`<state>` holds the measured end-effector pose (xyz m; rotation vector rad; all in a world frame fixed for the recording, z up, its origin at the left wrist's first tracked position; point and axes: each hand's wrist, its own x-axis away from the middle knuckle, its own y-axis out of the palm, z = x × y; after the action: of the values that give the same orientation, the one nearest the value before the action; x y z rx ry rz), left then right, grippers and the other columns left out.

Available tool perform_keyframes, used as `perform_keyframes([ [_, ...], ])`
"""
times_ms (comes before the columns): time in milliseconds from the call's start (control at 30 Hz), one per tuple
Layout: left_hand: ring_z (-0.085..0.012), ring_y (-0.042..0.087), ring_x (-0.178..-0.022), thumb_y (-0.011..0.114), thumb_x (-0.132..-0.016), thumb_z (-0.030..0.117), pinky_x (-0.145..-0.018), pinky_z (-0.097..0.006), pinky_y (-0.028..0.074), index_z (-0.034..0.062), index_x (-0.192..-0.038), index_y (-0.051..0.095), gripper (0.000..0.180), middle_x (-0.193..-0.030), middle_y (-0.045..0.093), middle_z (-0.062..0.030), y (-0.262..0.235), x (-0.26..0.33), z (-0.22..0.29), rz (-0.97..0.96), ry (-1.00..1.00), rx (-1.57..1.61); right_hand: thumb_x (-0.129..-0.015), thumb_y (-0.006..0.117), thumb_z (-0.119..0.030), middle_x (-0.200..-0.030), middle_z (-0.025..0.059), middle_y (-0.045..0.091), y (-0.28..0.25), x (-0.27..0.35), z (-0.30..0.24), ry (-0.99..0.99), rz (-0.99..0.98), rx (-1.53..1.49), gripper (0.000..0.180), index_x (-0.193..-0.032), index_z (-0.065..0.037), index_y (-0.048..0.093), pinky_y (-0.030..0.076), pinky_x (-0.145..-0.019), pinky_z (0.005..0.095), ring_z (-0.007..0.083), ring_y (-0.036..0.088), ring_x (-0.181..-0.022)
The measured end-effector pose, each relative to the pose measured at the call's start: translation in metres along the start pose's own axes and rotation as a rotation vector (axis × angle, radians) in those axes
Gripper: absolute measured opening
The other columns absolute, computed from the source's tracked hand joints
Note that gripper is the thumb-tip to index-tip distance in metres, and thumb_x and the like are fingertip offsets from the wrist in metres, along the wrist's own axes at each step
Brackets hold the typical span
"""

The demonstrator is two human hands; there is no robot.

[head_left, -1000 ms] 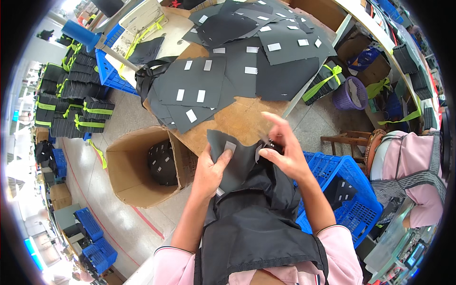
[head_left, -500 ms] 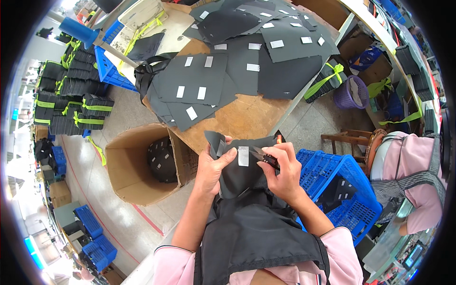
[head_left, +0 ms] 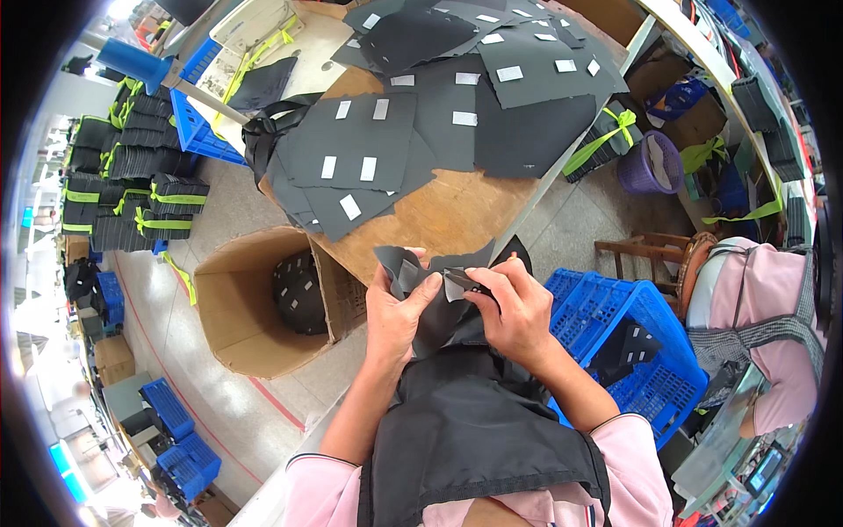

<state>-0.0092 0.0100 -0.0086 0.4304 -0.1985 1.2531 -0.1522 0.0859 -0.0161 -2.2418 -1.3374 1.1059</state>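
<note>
My left hand pinches a dark grey fabric piece above my lap, its thumb pressed on the front and the edge curling up. On that piece sits a white label, partly covered by the blades. In my right hand is a pair of thread snips, gripped with the fingers curled round it. Its tips point left and lie over the label, close to my left thumb. Whether the blades are parted cannot be made out.
Flat dark pieces with white labels overlap on the wooden table ahead. A cardboard box stands at left, a blue crate at right. Tied dark stacks lie far left. Another person's sleeve shows at right.
My right hand has shifted slightly left, bringing the snips' tips from beside the label onto it. The fabric's right side has folded upward, and the label is now partly hidden.
</note>
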Motion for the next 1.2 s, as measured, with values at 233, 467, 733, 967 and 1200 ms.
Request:
perform_keyframes([
  [233, -0.0109, 0.053, -0.089, 0.076, -0.075, 0.011, -0.081, -0.025, 0.043, 0.0046, -0.109, 0.057, 0.039, -0.096, 0.055, -0.0033, 0.0, -0.002, 0.004, -0.011, -0.001, -0.039, -0.063, 0.074, -0.005, -0.078, 0.0066, 0.056, -0.014, 0.003, 0.015, -0.085, 0.023, -0.046, 0.033, -0.094, -0.005, 0.062, 0.043, -0.054, 0.0311, 0.0227, 0.055, -0.061],
  [467, -0.0103, 0.052, -0.088, 0.076, -0.074, 0.012, -0.082, -0.025, 0.042, 0.0052, -0.11, 0.057, 0.041, -0.095, 0.055, -0.0021, 0.0, -0.002, 0.016, -0.011, -0.025, -0.012, -0.063, 0.074, -0.004, -0.074, 0.0085, 0.056, -0.02, -0.023, 0.014, -0.162, -0.149, 0.001, 0.03, -0.091, -0.006, 0.064, 0.045, -0.054, 0.032, 0.0247, 0.056, -0.063],
  [733, -0.0194, 0.053, -0.101, 0.075, -0.072, 0.013, -0.092, -0.033, 0.04, 0.0025, -0.111, 0.057, 0.044, -0.108, 0.058, -0.0085, -0.045, -0.077, 0.024, 0.162, 0.131, -0.158, -0.067, 0.074, -0.003, -0.076, 0.0066, 0.051, 0.004, -0.023, 0.03, 0.241, -0.071, -0.168, 0.031, -0.095, -0.007, 0.061, 0.048, -0.058, 0.03, 0.021, 0.056, -0.063],
  [967, -0.0332, 0.045, -0.115, 0.069, -0.073, 0.009, -0.097, -0.043, 0.036, 0.0011, -0.106, 0.056, 0.037, -0.119, 0.05, -0.0176, -0.094, -0.176, 0.034, 0.502, 0.647, -1.257, -0.074, 0.067, 0.0, -0.075, 0.006, 0.047, 0.048, -0.068, 0.042, 0.267, -0.113, -0.294, 0.027, -0.099, -0.005, 0.059, 0.04, -0.055, 0.0278, 0.0161, 0.047, -0.064],
  [1200, -0.0322, 0.049, -0.108, 0.071, -0.072, 0.01, -0.091, -0.039, 0.04, 0.0008, -0.103, 0.057, 0.035, -0.118, 0.05, -0.0144, -0.116, -0.221, 0.028, 0.441, 0.487, -1.273, -0.087, 0.058, -0.007, -0.099, 0.0104, 0.055, 0.098, -0.124, 0.057, 0.495, -0.176, -0.467, 0.022, -0.109, -0.002, 0.056, 0.049, -0.063, 0.0302, 0.0175, 0.064, -0.065],
])
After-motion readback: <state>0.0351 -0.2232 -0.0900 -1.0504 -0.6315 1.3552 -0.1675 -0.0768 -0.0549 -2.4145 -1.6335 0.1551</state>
